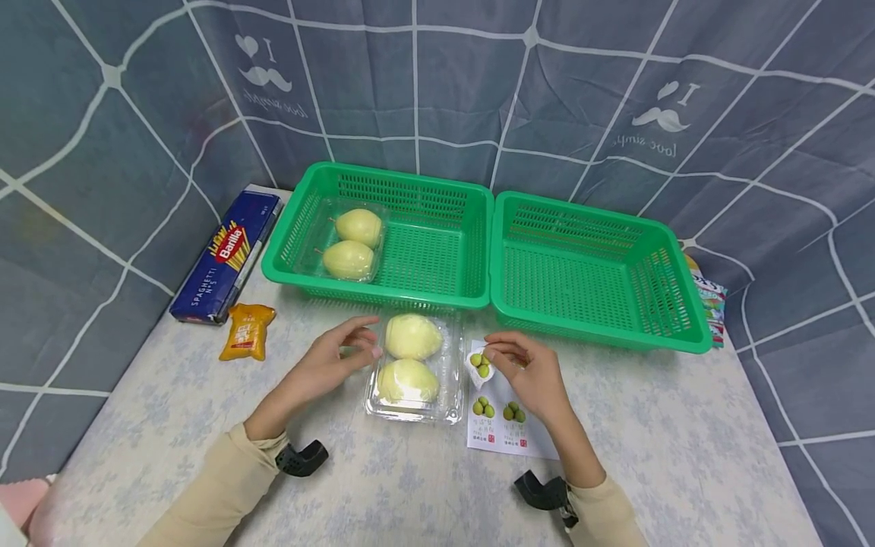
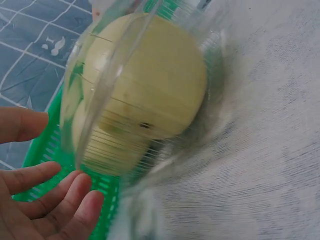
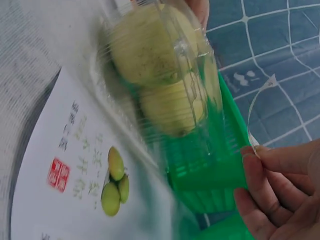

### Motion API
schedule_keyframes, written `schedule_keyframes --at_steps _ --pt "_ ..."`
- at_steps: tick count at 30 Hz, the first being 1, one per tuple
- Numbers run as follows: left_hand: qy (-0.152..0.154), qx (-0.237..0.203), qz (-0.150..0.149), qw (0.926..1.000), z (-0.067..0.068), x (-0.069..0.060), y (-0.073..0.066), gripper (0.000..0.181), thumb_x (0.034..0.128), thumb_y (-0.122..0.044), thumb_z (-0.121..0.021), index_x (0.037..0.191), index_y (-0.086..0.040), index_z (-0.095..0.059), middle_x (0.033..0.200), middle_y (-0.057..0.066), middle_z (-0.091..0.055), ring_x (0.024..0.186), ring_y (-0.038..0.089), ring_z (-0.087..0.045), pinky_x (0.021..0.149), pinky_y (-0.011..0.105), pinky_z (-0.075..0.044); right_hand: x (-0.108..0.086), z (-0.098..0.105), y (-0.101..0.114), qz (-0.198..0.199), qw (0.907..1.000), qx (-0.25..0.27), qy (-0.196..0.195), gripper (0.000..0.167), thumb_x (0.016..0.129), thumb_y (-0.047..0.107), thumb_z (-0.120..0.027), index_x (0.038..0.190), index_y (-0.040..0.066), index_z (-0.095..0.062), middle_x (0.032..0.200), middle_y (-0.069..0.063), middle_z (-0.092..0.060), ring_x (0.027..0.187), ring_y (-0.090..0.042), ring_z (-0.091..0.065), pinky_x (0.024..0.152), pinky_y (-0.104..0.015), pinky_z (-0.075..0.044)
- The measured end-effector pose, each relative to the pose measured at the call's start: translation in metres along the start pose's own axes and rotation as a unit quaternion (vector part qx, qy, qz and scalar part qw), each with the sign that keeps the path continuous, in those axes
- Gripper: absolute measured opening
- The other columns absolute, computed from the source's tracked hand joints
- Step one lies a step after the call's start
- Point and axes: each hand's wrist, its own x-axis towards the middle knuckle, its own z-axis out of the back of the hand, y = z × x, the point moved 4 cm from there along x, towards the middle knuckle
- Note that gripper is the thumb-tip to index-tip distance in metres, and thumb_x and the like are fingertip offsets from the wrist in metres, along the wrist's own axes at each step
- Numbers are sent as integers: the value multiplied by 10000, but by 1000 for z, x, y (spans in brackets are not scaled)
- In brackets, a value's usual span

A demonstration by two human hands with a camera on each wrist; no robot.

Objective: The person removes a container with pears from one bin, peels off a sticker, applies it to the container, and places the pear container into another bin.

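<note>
A clear plastic clamshell box point(image 1: 447, 380) with two pale yellow-green pears point(image 1: 413, 336) inside lies on the table in front of me. My left hand point(image 1: 335, 355) is at the box's left side, fingers apart and relaxed, fingertips close to its edge in the left wrist view. Between thumb and index finger my right hand point(image 1: 529, 372) pinches a label sticker point(image 1: 480, 366) printed with green pears; in the right wrist view the sticker point(image 3: 251, 112) is seen edge-on and curved. Below that hand lies a white sheet of labels point(image 1: 502, 439) with more printed pears.
Two green baskets point(image 1: 437, 296) stand behind; the left one holds another clear box of pears point(image 1: 349, 260). At left are a blue spaghetti box point(image 1: 205, 285) and an orange packet point(image 1: 247, 332). A colourful bag point(image 1: 712, 304) is beyond the right basket.
</note>
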Motion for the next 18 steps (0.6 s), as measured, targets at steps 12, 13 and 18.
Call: schedule_keyframes --at_steps 12,13,18 --pt "-177 -214 -524 9982 -7 -2 -24 422 998 -146 -621 1407 -68 -557 1216 162 -667 1103 267 -639 871 289 -540 11 -14 14 -311 9918 1112 543 283 915 36 -704 1191 -28 -682 1006 -213 -711 755 -231 -732 705 -342 -577" --pt "-146 -221 -563 9981 -9 -2 -26 420 996 -151 -626 1404 -72 -562 1203 152 -673 1093 252 -642 872 282 -538 12 -16 16 -294 9916 1121 573 276 915 45 -706 1183 -22 -687 997 -211 -712 764 -247 -730 705 -337 -573" --pt "9 -169 -788 9967 -17 -3 -33 439 967 -148 -668 1393 -93 -578 1052 83 -690 939 133 -643 812 256 -520 14 -23 21 -214 9918 1093 633 258 912 89 -726 1153 -1 -703 959 -201 -722 768 -199 -700 730 -298 -567"
